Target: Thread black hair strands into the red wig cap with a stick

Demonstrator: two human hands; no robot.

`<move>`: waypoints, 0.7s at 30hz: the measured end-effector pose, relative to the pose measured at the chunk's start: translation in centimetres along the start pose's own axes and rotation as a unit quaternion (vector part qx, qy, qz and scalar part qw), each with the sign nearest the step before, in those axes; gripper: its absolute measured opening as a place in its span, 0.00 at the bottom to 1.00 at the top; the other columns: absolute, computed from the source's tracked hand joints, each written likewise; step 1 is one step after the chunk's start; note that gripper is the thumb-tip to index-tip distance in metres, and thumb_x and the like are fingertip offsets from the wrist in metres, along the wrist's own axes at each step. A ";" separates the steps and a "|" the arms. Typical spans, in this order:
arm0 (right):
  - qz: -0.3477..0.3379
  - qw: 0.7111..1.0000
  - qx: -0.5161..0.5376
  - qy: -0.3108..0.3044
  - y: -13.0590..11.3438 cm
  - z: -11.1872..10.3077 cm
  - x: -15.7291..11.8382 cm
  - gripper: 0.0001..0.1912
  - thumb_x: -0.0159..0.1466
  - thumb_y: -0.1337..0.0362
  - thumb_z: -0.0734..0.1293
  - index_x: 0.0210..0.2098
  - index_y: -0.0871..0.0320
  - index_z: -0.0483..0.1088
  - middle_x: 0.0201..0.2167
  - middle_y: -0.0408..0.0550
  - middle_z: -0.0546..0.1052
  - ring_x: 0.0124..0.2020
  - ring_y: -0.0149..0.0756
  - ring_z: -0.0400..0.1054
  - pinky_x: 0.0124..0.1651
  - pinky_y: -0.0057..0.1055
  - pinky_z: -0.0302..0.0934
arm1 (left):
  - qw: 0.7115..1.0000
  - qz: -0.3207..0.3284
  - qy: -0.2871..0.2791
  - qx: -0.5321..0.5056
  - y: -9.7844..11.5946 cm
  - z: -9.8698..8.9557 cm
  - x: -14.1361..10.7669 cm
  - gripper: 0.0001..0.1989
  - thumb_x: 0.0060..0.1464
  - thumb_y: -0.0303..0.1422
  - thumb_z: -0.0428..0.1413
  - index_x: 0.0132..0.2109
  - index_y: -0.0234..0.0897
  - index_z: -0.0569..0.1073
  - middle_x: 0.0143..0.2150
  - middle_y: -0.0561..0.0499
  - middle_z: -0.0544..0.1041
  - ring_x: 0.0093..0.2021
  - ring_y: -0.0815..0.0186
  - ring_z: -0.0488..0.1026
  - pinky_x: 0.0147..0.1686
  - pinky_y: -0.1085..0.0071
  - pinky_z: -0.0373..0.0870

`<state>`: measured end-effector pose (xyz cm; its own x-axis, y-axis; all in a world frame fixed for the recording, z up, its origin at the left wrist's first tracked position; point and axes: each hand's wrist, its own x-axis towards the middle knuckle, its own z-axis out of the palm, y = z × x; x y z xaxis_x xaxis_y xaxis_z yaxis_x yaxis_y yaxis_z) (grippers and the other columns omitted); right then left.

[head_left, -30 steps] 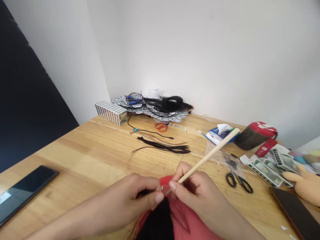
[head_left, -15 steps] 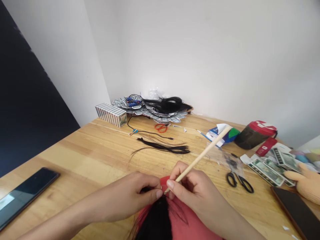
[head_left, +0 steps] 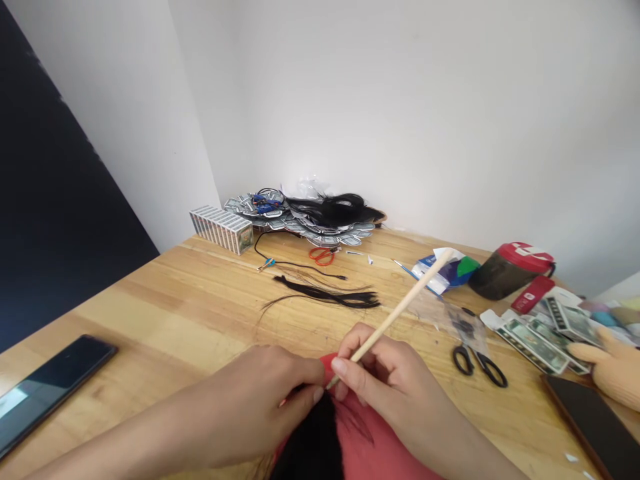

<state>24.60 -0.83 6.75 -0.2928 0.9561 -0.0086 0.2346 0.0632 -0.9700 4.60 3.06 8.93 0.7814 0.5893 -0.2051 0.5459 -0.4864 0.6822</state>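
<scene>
The right hand [head_left: 387, 383] is gripping a wooden stick [head_left: 400, 310], the left hand [head_left: 265, 400] is pinching black hair [head_left: 310, 447]; any slackening pinch is risking loose strands.

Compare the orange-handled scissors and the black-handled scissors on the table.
The orange-handled scissors have bright orange loops; the black-handled scissors have black ones. The orange-handled scissors lie far back near a black cable; the black-handled scissors lie front right beside a clear plastic bag. The orange pair looks smaller, but distance may explain that. Both lie on the wooden table, unheld.
</scene>
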 end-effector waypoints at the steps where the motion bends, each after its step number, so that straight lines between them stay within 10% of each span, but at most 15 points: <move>1: -0.001 1.000 0.004 0.003 -0.1 0.0 0.0 0.10 0.70 0.60 0.65 0.32 0.56 0.70 0.28 0.41 0.76 0.31 0.35 0.71 0.38 0.30 0.63 | 1.000 0.001 0.005 0.007 0.0 0.1 -0.2 0.14 0.66 0.27 0.47 0.34 0.37 0.74 0.35 0.51 0.81 0.33 0.66 0.76 0.31 0.76 0.63; 14: 0.043 0.996 0.080 0.016 -0.5 0.4 0.1 0.10 0.69 0.59 0.66 0.32 0.56 0.69 0.29 0.42 0.76 0.32 0.33 0.73 0.37 0.27 0.65 | 0.995 0.064 0.048 0.058 -0.6 0.6 -2.7 0.12 0.67 0.29 0.47 0.35 0.40 0.71 0.34 0.54 0.76 0.30 0.70 0.72 0.30 0.78 0.63; 21: 0.025 0.999 0.017 0.018 -0.9 0.3 0.2 0.11 0.69 0.60 0.65 0.31 0.55 0.68 0.26 0.41 0.75 0.30 0.33 0.71 0.34 0.26 0.62 | 0.977 0.098 0.083 -0.170 -3.6 1.7 -4.3 0.18 0.68 0.43 0.48 0.35 0.41 0.76 0.51 0.48 0.78 0.47 0.60 0.75 0.48 0.73 0.68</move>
<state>24.09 -0.76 7.52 -0.2484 0.9674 -0.0501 0.2159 0.0049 -0.9764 -0.22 1.16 6.16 0.7858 0.6163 0.0512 0.2356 -0.3749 0.8966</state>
